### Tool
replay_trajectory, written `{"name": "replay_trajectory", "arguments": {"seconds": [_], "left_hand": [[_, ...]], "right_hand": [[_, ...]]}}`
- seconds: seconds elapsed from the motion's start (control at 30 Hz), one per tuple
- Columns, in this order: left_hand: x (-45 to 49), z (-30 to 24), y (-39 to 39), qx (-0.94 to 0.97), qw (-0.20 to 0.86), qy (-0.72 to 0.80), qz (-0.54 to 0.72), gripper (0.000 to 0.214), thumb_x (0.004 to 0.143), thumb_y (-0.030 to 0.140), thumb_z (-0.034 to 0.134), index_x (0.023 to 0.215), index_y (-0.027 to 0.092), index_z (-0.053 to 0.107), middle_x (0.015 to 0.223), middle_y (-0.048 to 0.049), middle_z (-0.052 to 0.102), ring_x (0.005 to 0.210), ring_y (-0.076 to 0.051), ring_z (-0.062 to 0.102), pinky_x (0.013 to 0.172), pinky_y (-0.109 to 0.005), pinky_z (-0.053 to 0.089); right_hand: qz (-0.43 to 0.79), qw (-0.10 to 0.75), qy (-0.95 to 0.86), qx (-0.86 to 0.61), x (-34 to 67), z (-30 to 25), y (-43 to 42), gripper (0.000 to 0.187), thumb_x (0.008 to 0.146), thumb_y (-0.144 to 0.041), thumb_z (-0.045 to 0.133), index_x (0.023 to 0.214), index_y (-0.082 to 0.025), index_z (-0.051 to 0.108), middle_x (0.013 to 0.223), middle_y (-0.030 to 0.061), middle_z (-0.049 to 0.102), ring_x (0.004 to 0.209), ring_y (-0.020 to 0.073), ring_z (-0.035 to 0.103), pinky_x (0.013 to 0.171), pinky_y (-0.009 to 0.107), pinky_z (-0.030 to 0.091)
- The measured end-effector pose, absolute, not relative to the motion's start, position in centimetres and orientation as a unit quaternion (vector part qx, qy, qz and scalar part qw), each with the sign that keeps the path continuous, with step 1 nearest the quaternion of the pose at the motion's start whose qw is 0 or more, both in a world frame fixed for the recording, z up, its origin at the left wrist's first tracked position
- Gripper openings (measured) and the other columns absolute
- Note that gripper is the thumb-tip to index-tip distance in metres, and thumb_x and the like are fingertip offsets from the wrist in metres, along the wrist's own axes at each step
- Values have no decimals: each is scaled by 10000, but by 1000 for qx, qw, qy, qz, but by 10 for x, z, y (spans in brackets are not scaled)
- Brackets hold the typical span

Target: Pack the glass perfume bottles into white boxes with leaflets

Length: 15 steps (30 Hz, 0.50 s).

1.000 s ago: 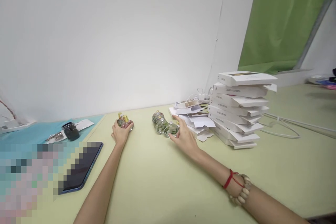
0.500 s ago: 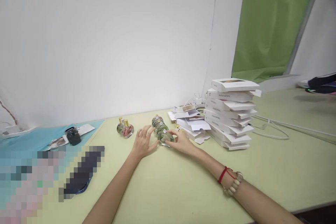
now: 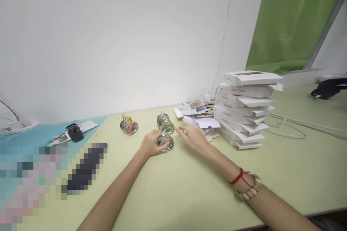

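Observation:
My left hand is wrapped round a small glass bottle with green filling that rests on the pale green table. Just behind it stand more green-filled glass bottles in a short row. My right hand hovers right of the held bottle, fingers spread, holding nothing; its wrist wears a red string and a bead bracelet. Two small bottles with gold caps and reddish filling stand further left, untouched.
A tall stack of flat white boxes stands at right, loose white cards and box parts beside it. A white cable runs behind. A dark jar sits on a blue mat at left.
My left hand left the reddish bottles, crossed right and closed on the nearest green bottle, pulling it toward me. My right hand let go of that bottle and opened.

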<state>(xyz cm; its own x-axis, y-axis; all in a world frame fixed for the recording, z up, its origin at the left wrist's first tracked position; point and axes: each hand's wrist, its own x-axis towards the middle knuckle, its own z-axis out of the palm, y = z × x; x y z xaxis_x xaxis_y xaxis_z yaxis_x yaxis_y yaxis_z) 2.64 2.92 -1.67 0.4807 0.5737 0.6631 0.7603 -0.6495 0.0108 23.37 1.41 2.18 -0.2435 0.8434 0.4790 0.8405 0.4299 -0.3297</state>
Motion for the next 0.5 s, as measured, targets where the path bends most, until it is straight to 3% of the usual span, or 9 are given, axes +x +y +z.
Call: {"name": "replay_trajectory", "arguments": {"seconds": [0.1,0.3,0.5], "left_hand": [[27,-17,29,-841,135,-421,-310,321,782,500,445,725,186,476,647,-3,470,627,-137,481,555,-247,367],[27,-18,30,-830,125,-455,-297,378,787,543,408,796,179,512,645,7,447,568,-119,470,542,-234,367],[27,-19,30,-832,125,-453,-297,370,797,529,401,804,177,515,638,5,460,556,-120,470,528,-235,352]], "right_hand": [[-41,276,-736,-617,247,22,24,237,808,-232,436,950,-223,626,929,51,648,844,191,575,627,262,354],[-28,162,-723,-671,258,15,26,309,692,-56,429,895,-196,615,825,66,652,796,220,590,555,264,312],[-28,197,-737,-646,251,7,28,286,680,-92,480,911,-212,598,799,60,635,799,224,579,556,257,319]]}}
